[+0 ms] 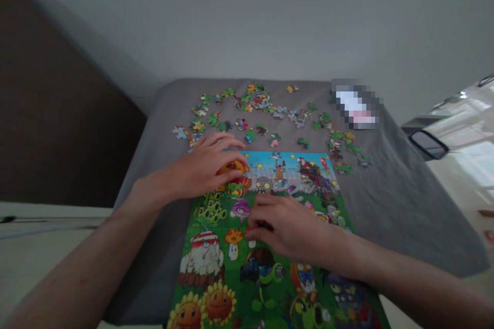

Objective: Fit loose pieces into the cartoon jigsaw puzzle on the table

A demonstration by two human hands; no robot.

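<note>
A colourful cartoon picture sheet [216, 226] with sunflowers, mushrooms and other plant figures lies in front of me. My left hand [210, 164] rests over its upper left corner, fingers apart and slightly bent, palm down. Near the sheet's middle, my right hand [285, 223] is closed, with thumb and fingers curled together. Whatever may be between those fingers is hidden. Beyond the sheet's top edge lie many loose jigsaw puzzle pieces [252, 103], some of them close to my left fingertips.
A grey cloth [386, 195] covers the table. More puzzle pieces [337, 144] are scattered at the right. A blurred-out flat object [357, 108] lies at the back right. A pale wall [250, 20] stands behind, a dark brown panel [57, 113] at the left.
</note>
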